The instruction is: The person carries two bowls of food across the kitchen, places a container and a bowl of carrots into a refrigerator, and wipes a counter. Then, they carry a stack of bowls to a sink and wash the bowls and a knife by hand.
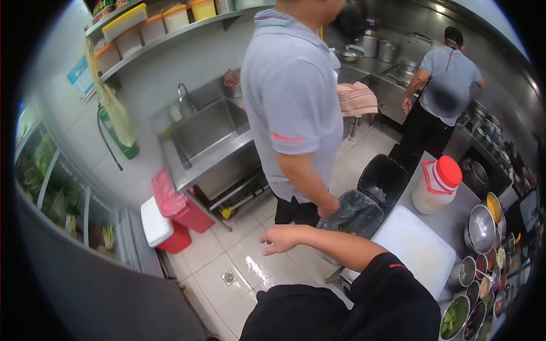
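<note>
My right hand [281, 239] reaches out over the tiled floor from a black sleeve on the right. Its fingers are loosely stretched and a little apart, and nothing shows in them. Just beyond it stands a co-worker [298, 108] in a grey polo shirt, whose lowered hand [328, 205] hangs close to a black bin liner [355, 211]. I see no contact between my hand and that person. A white cutting board [415, 244] lies on the counter beside my forearm. My left hand is out of the picture.
A steel sink [207, 131], a red cooler with white lid [159, 223], a pink-lined bin [185, 204] and a floor drain [228, 277] lie leftward. On the right are a red-lidded jar [438, 184] and several ingredient bowls [455, 315]. Another person [449, 79] stands at the back.
</note>
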Available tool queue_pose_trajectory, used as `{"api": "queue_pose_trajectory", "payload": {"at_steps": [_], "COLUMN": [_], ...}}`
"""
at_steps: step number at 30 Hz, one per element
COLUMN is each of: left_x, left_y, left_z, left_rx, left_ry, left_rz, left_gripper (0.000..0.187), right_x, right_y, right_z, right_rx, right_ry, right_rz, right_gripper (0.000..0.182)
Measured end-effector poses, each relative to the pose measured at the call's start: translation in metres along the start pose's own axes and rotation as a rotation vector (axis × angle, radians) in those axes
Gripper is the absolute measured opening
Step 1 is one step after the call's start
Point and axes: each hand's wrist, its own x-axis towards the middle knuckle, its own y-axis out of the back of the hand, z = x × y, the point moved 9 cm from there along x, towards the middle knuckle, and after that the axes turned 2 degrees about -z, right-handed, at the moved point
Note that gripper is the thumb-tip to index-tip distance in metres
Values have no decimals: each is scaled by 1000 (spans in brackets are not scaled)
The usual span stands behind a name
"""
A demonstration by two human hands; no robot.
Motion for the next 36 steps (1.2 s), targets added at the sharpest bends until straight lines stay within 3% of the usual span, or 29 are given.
{"api": "queue_pose_trajectory", "payload": {"at_steps": [8, 11, 15, 17, 18, 19, 21, 22, 23, 25, 27, 29, 32, 36], "left_x": [203, 234, 268, 293, 307, 322, 300, 268, 313, 297, 300, 312, 348, 433], "left_y": [-283, -388, -503, -538, -547, -555, -572, -585, -616, -653, -671, -697, -749, -839], "left_z": [104, 128, 144, 146, 149, 149, 180, 201, 192, 225, 261, 302, 351, 320], "left_rx": [-83, -82, -91, -131, -169, -215, -327, -261, -221, -383, -363, -379, -282, -109], "left_ry": [22, 55, 102, 122, 124, 128, 110, 16, -38, 42, -48, -84, -184, -146], "left_rz": [-547, -704, -864, -914, -929, -954, -1012, -983, -1031, -979, -892, -855, -770, -664], "left_gripper": [40, 38, 37, 36, 36, 35, 35, 34, 34, 31, 41, 48, 44, 51], "right_x": [68, 36, -47, -110, -145, -164, -170, -158, -134, -77, -15, 42, 117, 188], "right_y": [42, 78, 132, 169, 192, 203, 230, 244, 252, 241, 230, 216, 220, 262], "right_z": [-29, -40, -64, -71, -79, -73, -66, -48, -28, 36, 75, 111, 156, 201], "right_rx": [-57, 56, 334, 616, 593, 597, 583, 569, 568, 591, 244, -33, 134, 87], "right_ry": [-55, -73, 6, 75, 117, 344, 425, 347, 277, -133, -463, -510, -462, -613], "right_rz": [117, 275, 331, 544, 663, 680, 680, 709, 719, 745, 605, 419, 266, 218], "right_gripper": [56, 55, 38, 29, 26, 24, 22, 24, 26, 36, 46, 53, 56, 45]}}
